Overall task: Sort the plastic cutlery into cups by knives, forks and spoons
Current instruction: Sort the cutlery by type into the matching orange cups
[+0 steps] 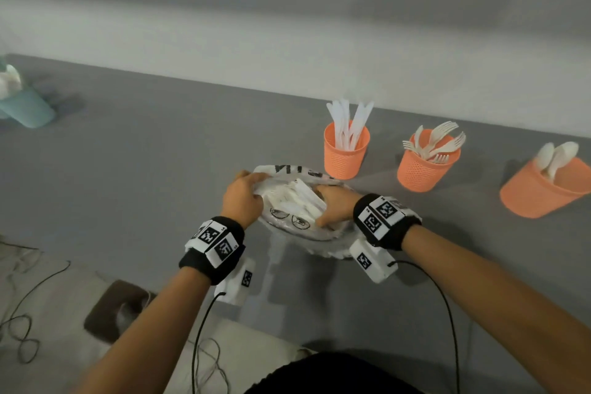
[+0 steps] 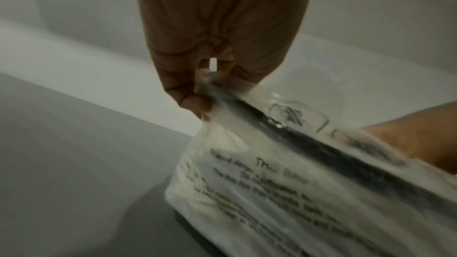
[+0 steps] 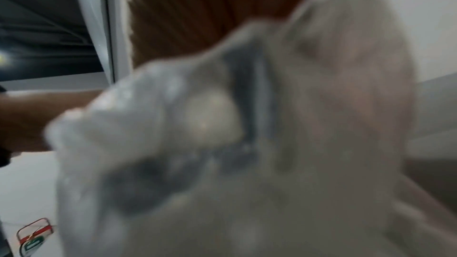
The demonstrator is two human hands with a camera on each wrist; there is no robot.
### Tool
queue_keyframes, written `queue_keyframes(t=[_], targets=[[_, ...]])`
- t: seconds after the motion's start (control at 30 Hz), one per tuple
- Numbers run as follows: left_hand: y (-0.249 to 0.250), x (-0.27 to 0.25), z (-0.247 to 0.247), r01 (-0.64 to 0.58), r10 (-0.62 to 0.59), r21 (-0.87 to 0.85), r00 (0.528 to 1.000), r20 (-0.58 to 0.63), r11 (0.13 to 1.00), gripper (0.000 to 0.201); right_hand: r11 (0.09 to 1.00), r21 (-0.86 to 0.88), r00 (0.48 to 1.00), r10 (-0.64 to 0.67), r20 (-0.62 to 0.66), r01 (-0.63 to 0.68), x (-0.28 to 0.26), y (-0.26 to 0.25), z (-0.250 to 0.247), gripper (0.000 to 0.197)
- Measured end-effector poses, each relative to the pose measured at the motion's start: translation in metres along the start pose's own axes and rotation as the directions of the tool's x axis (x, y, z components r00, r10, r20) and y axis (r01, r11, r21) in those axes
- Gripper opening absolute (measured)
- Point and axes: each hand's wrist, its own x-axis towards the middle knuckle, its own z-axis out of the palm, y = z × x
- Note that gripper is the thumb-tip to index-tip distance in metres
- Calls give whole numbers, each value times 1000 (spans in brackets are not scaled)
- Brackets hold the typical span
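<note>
Our left hand pinches the plastic bag rim; our right hand, nearer the cups, reaches inside among cutlery, grip unclear.

White cutlery in clear bag; three orange cups upright beyond

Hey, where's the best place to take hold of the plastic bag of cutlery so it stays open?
Probably by the rim of the plastic bag, pinched from the left, as the left hand does now. The thin film gathers easily there, and the mouth stays open for the right hand reaching in.
</note>
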Motion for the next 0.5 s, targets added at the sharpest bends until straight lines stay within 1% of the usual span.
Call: queue_keyframes(t=[0.03,0.1,0.13,0.2,0.27,0.3,0.4,0.5], targets=[[0,4,-2,-22,21,-15,999,-40,1000,53,1000,-12,1000,7,-28,-8,3,-1,-1,56],[-1,12,-6,-43,40,-29,995,-92,999,52,998,-67,992,-1,-125,-8,10,-3,-1,54],[-2,16,-8,-43,41,-26,994,-97,999,51,997,-72,986,-9,-168,-3,14,-5,1,52],[-4,21,-11,-39,38,-13,996,-85,999,50,1000,-27,975,3,-224,-9,21,-10,4,47],[-6,24,-12,-45,44,-7,996,-75,999,50,999,19,973,54,-226,-51,29,-16,4,42],[-6,26,-12,-45,44,-11,996,-74,999,50,996,33,976,87,-202,-82,32,-18,3,42],[-7,29,-12,-37,35,-29,997,-74,999,48,991,46,979,130,-158,-124,37,-21,-1,47],[-4,31,-10,-39,36,-47,997,-70,998,48,987,48,974,160,-157,-154,34,-20,-2,50]])
